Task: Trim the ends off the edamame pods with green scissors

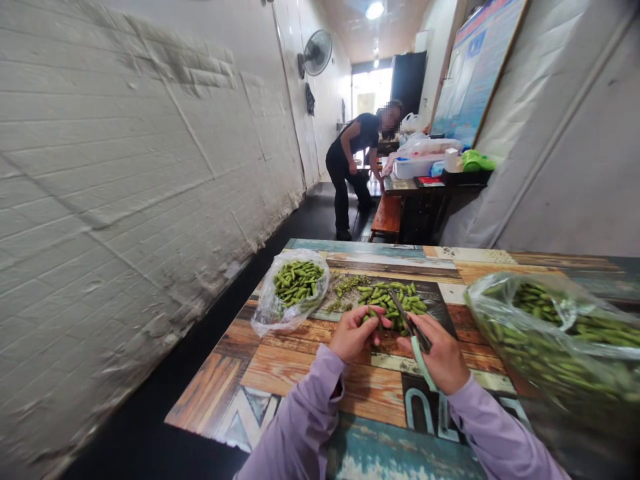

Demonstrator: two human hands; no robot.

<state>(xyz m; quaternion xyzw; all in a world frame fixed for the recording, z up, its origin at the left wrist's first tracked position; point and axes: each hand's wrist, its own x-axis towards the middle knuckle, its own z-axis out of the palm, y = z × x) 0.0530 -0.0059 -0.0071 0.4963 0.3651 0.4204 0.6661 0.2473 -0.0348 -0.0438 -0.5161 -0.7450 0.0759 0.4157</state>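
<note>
My left hand (351, 335) is closed in a pinch on a green soybean pod (371, 316), over the near edge of a pile of pods. Just right of it, my right hand (443, 355) is wrapped round scissors (423, 363) with a pale green handle. Their dark blades point up and left across the pile of soybean pods (413, 301). Small trimmed bits (345, 287) lie to the left of that pile. Farther left, a clear plastic bag (262, 319) stands open with more pods (299, 280) inside.
A large clear bag (567, 323) full of pods occupies the right of the patterned table (280, 363). Beyond the table, a person in dark clothes (361, 130) bends beside a red-brown bench (387, 215) and another loaded table. A white wall (125, 167) runs along the left.
</note>
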